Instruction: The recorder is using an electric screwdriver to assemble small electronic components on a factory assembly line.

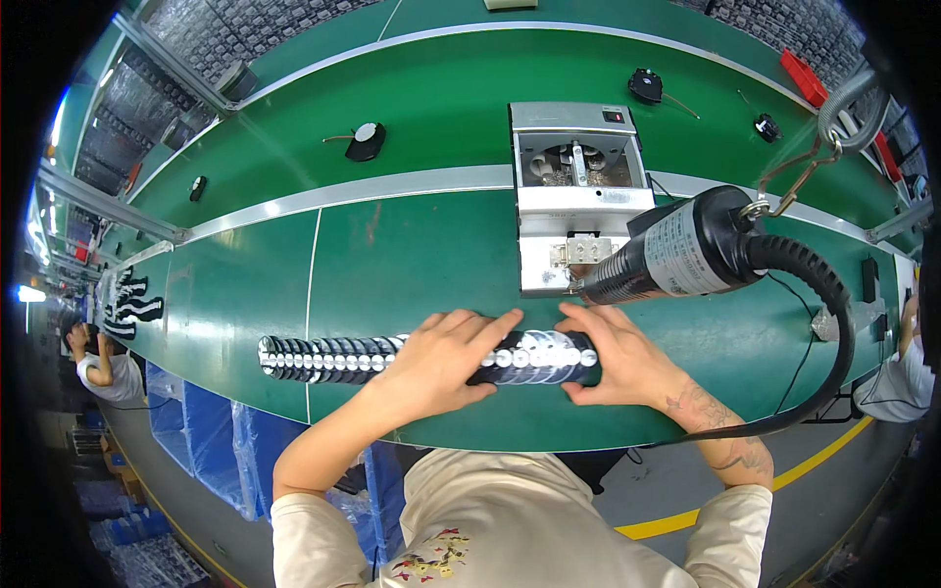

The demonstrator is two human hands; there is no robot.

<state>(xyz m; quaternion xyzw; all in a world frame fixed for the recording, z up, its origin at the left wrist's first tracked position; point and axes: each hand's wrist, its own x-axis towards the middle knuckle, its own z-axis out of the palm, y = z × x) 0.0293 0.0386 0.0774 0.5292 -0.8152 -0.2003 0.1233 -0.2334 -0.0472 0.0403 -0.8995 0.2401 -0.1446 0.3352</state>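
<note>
A long row of black round parts (323, 360) with shiny silver-white spots along its top lies across the green worktable, close to the near edge. My left hand (446, 360) is wrapped over the middle of the row, fingers on its far side and thumb on the near side. At the right end, my right hand (622, 358) closes round the last parts, thumb and fingers on opposite sides. Just beyond my hands stands a silver screw feeder (578, 211). A black electric screwdriver (676, 250) hangs tilted, its tip by the feeder's front and above my right hand.
The screwdriver's thick black cable (838, 323) loops down on the right near my right forearm. Beyond the metal rail runs a green conveyor belt (441, 108) carrying a black part with a wire (366, 142) and another black part (646, 86). Blue bins (211, 431) stand below left. Co-workers sit at both sides.
</note>
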